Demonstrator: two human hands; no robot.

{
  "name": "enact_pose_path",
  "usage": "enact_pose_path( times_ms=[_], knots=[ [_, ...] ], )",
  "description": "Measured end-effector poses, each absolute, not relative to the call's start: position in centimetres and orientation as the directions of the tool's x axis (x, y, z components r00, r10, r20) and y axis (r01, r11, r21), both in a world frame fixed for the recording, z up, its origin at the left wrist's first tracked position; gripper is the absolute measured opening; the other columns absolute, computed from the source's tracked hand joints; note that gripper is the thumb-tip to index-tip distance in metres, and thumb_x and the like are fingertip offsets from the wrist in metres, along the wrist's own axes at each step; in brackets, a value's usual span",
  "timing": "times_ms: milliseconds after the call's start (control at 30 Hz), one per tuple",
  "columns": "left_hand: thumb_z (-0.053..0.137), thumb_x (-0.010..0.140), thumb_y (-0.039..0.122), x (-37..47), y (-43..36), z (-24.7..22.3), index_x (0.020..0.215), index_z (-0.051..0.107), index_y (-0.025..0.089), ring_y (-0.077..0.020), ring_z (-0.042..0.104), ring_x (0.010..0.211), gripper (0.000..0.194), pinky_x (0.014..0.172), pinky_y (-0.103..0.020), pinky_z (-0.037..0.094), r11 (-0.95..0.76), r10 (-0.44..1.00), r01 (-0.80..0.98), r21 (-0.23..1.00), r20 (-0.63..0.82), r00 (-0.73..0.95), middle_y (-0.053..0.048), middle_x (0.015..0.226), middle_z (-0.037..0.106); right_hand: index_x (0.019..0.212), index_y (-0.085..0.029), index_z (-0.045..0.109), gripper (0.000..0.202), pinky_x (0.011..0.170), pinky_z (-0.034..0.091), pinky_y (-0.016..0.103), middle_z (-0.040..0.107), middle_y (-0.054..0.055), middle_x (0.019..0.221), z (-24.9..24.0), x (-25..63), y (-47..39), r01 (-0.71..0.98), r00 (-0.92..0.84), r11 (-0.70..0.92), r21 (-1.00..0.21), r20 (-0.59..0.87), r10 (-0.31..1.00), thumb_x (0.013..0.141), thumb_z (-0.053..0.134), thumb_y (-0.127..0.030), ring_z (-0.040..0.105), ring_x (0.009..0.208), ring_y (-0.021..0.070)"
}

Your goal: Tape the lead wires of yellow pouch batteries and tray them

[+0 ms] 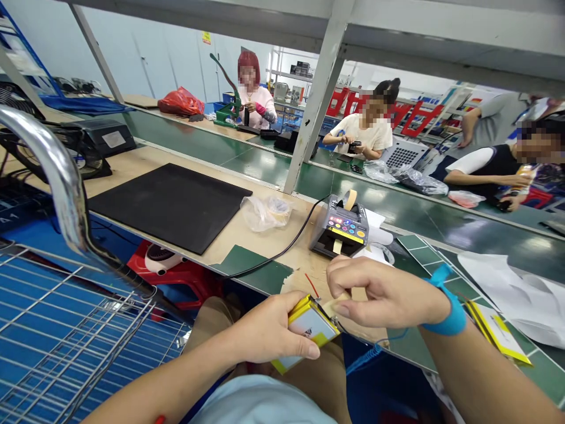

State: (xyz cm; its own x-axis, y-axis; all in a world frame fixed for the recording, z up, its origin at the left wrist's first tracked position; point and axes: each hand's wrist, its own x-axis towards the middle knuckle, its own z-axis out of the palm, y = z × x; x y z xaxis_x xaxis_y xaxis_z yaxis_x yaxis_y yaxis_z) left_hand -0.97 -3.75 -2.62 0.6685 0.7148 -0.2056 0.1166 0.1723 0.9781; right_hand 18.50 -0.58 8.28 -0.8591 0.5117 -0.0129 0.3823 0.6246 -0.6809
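Observation:
My left hand is wrapped round a flat silver battery pack with yellow edges, its thumb across the face. A short red wire sticks up from the pack's upper end. Beside that end, my right hand pinches a strip of pale tape between thumb and fingers. A blue band with a coiled cord circles my right wrist. Just beyond my hands stands a tape dispenser with lit buttons, a piece of tape poking out of its front. Another yellow-edged battery pack lies on the bench at the right.
A black mat covers the bench at left, near a plastic bag with a tape roll. A black cable runs to the dispenser. A metal post rises mid-bench. Wire rack at lower left. Several people sit across the line.

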Motion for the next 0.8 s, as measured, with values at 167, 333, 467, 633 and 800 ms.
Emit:
enact_pose_path(
  times_ms=[167, 333, 467, 633, 800],
  knots=[
    [0.076, 0.060, 0.020, -1.0, -3.9, -2.1, 0.095, 0.059, 0.015, -0.0120, 0.045, 0.070, 0.040, 0.061, -0.020, 0.038, 0.124, 0.722, 0.150, 0.981, -0.193, 0.665, 0.003, 0.079, 0.054, 0.058, -0.018, 0.033, 0.025, 0.059, 0.032, 0.021, 0.039, -0.003, 0.062, 7.5, 17.9, -0.5, 0.398, -0.859, 0.617, -0.679, -0.040, 0.511, 0.077, 0.049, -0.013, 0.036, 0.060, 0.0085],
    [0.076, 0.059, 0.020, -0.9, -4.0, -1.9, 0.090, 0.058, 0.015, -0.0127, 0.047, 0.070, 0.036, 0.059, -0.019, 0.038, 0.137, 0.721, 0.165, 0.977, -0.213, 0.660, 0.003, 0.078, 0.055, 0.059, -0.018, 0.031, 0.024, 0.062, 0.032, 0.023, 0.038, -0.004, 0.061, 6.9, 17.7, -0.3, 0.419, -0.860, 0.639, -0.645, -0.056, 0.507, 0.075, 0.047, -0.012, 0.034, 0.060, 0.0089],
    [0.076, 0.059, 0.021, -0.9, -4.0, -1.7, 0.088, 0.058, 0.016, -0.0128, 0.047, 0.070, 0.034, 0.058, -0.019, 0.037, 0.120, 0.726, 0.192, 0.974, -0.218, 0.653, 0.004, 0.077, 0.056, 0.060, -0.018, 0.035, 0.022, 0.064, 0.033, 0.023, 0.042, -0.004, 0.063, 6.6, 17.8, -0.3, 0.443, -0.852, 0.657, -0.609, -0.059, 0.520, 0.075, 0.049, -0.010, 0.036, 0.061, 0.0088],
    [0.075, 0.060, 0.023, -1.0, -4.1, -1.6, 0.092, 0.060, 0.017, -0.0144, 0.050, 0.070, 0.035, 0.059, -0.021, 0.038, 0.026, 0.755, 0.286, 0.958, -0.206, 0.622, 0.004, 0.078, 0.058, 0.061, -0.017, 0.042, 0.019, 0.064, 0.033, 0.024, 0.043, -0.004, 0.061, 6.6, 17.7, -0.7, 0.529, -0.816, 0.716, -0.456, -0.043, 0.576, 0.076, 0.053, -0.015, 0.035, 0.060, 0.0097],
    [0.073, 0.067, 0.025, -1.0, -3.9, -1.6, 0.097, 0.061, 0.020, -0.0150, 0.053, 0.070, 0.033, 0.061, -0.021, 0.037, -0.137, 0.811, 0.347, 0.928, -0.096, 0.577, 0.005, 0.077, 0.061, 0.091, -0.017, 0.059, 0.017, 0.067, 0.034, 0.029, 0.053, 0.001, 0.070, 6.9, 17.8, -2.3, 0.704, -0.675, 0.639, -0.309, -0.013, 0.737, 0.079, 0.060, -0.030, 0.044, 0.066, 0.0147]
  ],
)
